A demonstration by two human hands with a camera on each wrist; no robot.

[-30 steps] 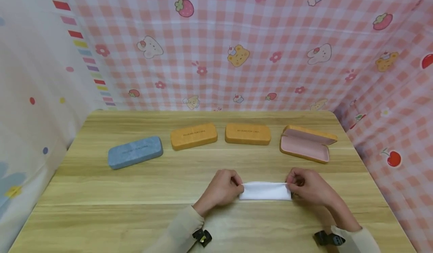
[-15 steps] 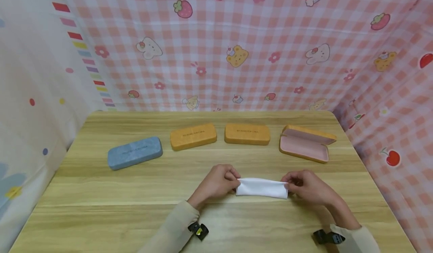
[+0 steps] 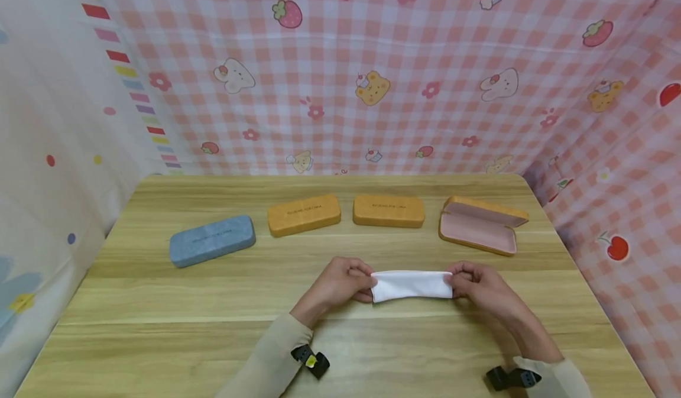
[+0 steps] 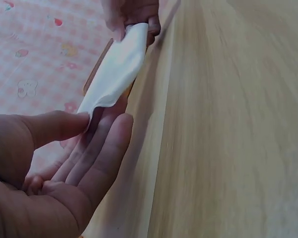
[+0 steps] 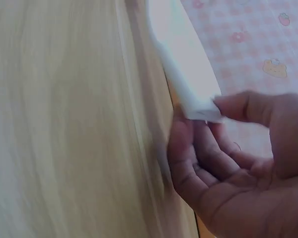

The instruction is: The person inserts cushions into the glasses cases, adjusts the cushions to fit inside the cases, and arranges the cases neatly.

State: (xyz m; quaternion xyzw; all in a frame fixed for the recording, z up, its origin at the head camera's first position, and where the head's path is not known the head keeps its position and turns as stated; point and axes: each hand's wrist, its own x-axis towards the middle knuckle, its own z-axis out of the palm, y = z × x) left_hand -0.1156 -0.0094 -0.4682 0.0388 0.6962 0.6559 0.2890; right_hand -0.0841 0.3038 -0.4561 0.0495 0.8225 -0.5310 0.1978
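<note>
A white cloth (image 3: 412, 285), folded into a long strip, is stretched between my two hands. My left hand (image 3: 343, 282) pinches its left end between thumb and fingers; in the left wrist view the thumb (image 4: 59, 126) lies on top with the fingers beneath. At the other end my right hand (image 3: 479, 285) pinches the cloth the same way, and the right wrist view shows the folded end (image 5: 203, 111) under the thumb. Both wrist views show the cloth raised off the table. Behind the right hand stands an orange glasses case (image 3: 476, 232), lid up, pink lining showing.
Two closed orange glasses cases, one at centre left (image 3: 304, 214) and one at centre (image 3: 388, 210), lie along the back of the wooden table (image 3: 159, 327). A closed blue glasses case (image 3: 213, 241) lies farther left. Patterned curtains (image 3: 319, 61) hang behind and at both sides.
Both hands have moved slightly away from the person with the cloth, the left one also a little leftward. The strip has lifted and its tilt has changed. The cases have stayed put.
</note>
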